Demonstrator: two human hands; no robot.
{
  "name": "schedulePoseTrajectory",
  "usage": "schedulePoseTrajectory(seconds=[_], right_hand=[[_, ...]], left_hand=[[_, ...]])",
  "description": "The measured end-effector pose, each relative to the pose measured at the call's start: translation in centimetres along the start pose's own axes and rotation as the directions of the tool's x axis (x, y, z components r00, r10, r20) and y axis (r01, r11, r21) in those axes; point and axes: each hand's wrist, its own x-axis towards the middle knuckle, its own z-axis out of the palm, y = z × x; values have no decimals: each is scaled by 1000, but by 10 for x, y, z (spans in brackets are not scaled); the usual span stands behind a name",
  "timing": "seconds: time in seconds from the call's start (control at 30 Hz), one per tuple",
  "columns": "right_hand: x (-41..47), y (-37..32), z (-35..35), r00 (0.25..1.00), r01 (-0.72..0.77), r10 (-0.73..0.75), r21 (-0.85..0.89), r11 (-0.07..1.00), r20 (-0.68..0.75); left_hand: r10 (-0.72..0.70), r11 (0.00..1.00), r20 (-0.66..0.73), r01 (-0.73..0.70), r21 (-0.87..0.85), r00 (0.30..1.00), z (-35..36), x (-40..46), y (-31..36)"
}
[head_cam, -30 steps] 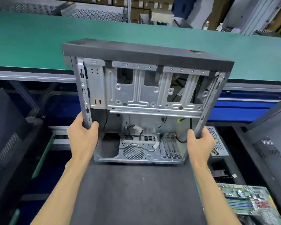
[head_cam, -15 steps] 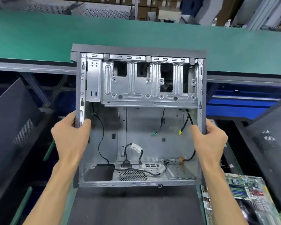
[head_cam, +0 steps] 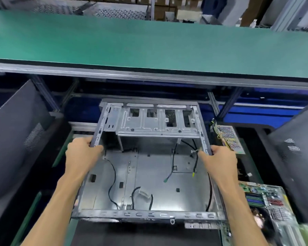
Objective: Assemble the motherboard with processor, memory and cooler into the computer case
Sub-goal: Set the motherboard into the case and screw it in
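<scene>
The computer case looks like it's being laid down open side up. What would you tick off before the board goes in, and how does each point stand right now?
1. Both hands hold the case: ok. The left hand grips the left rail and the right hand the right rail of the computer case.
2. Case set down flat: cannot tell; the picture is blurred and the hands have not let go.
3. Open side faces up: ok.
4. Case floor free of cables: not ok. Loose black cables lie across it.
5. Motherboard within reach: ok. The motherboard lies right of the case.
6. Processor, memory and cooler fitted on it: cannot tell, too blurred.
</scene>
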Motion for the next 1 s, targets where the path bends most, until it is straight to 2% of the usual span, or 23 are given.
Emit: schedulePoseTrajectory(seconds=[0.1, 0.33, 0.53, 0.6, 0.67, 0.7, 0.73, 0.77, 0.8, 0.87, 0.9, 0.93, 1.0], right_hand=[[-9, 7, 10, 999, -34, 35, -59, 998, 18], [-10, 5, 9, 996, -70, 74, -69, 995, 51], [7, 0, 2, 979, -103, 125, -139, 985, 163], [11, -5, 2, 978, -92, 113, -124, 988, 176], [13, -8, 2, 985, -74, 84, -74, 995, 149], [14, -9, 3, 989, -77, 81, -35, 996, 125], [15, -9, 2, 991, -82, 81, -1, 997, 102], [16, -9, 2, 993, -85, 83, 21, 996, 89], [17, -9, 1, 992, -89, 86, 31, 996, 87], [18, -7, -1, 989, -105, 101, 30, 994, 106], [18, -6, -2, 986, -120, 116, 28, 992, 120], [17, -6, -3, 983, -134, 130, 27, 991, 132], [15, -5, -4, 979, -150, 145, 27, 988, 144]], left_hand=[[-30, 1000, 31, 30, 8, 999, 3, 2, -4], [14, 993, 47, -20, 120, 999, 2, 6, -7], [-7, 975, 198, -37, 218, 980, -2, 4, 7], [119, 960, 90, -138, 242, 989, -5, 2, 23], [331, 927, -27, -320, 195, 943, 0, -11, 49], [374, 921, -1, -371, 117, 927, 7, -21, 64], [361, 931, 102, -365, 24, 927, 18, -33, 80], [310, 949, 265, -312, -36, 913, 34, -43, 92], [245, 966, 448, -258, -33, 860, 54, -52, 103], [97, 978, 721, -199, 57, 686, 96, -65, 118], [33, 984, 787, -156, 82, 617, 113, -70, 123], [-15, 992, 817, -93, 84, 576, 129, -72, 127], [-83, 996, 827, 26, 82, 556, 158, -75, 130]])
